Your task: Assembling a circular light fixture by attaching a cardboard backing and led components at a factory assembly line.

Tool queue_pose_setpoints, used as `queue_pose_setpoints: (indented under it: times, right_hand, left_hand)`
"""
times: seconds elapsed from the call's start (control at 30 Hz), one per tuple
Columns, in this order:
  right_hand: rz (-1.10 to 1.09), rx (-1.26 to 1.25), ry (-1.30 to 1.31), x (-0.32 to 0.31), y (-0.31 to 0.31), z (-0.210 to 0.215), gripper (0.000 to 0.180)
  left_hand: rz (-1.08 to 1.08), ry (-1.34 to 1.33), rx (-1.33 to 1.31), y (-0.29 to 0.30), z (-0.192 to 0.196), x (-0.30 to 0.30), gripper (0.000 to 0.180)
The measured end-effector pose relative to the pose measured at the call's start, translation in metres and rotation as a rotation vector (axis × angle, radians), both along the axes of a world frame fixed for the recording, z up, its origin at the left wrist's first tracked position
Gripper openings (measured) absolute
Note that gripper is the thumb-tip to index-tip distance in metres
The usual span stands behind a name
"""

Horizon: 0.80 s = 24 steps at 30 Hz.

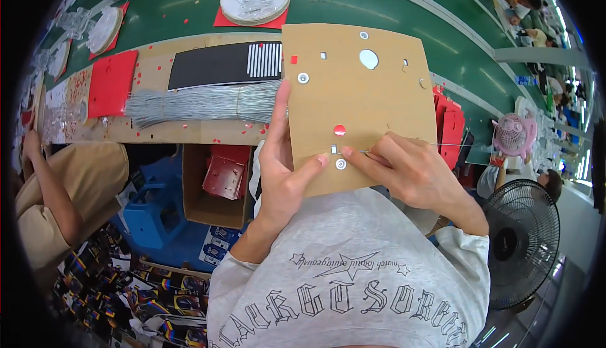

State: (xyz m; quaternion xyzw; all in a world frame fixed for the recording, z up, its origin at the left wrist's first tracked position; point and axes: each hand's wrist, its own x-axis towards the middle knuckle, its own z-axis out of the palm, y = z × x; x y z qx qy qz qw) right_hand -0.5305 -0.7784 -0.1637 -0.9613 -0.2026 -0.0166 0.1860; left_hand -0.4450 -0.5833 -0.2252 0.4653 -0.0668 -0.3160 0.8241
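A brown cardboard panel [360, 95] with small slots, one larger round hole and several metal eyelets is held up in front of my chest. My left hand [284, 181] grips its left edge, thumb lying on the face by a small slot near the bottom. My right hand [413, 171] pinches a thin silvery wire [449, 145] close to that slot, its tail sticking out to the right. A red dot [339, 130] shows on the panel above the slot. Whether the wire passes through the slot cannot be made out.
On the bench lie a tied wire bundle [202, 103], a black card [214, 64] and red sheets [113, 83]. Stacked red pieces [447, 127] are at right, near a pink fan [514, 135] and a black fan [522, 244]. Below sits an open carton [194, 190]. A co-worker's arm [53, 184] is at left.
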Motion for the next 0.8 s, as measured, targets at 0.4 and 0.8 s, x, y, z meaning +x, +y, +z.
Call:
queue_pose_setpoints:
  times: [0.4, 0.8]
  right_hand:
    - [0.001, -0.041, -0.058, 0.002, 0.007, -0.005, 0.055]
    - [0.038, -0.033, -0.214, -0.003, -0.004, -0.013, 0.051]
  left_hand:
    - [0.022, -0.001, 0.042, 0.001, 0.000, -0.003, 0.099]
    - [0.030, -0.022, 0.037, 0.001, 0.000, -0.005, 0.099]
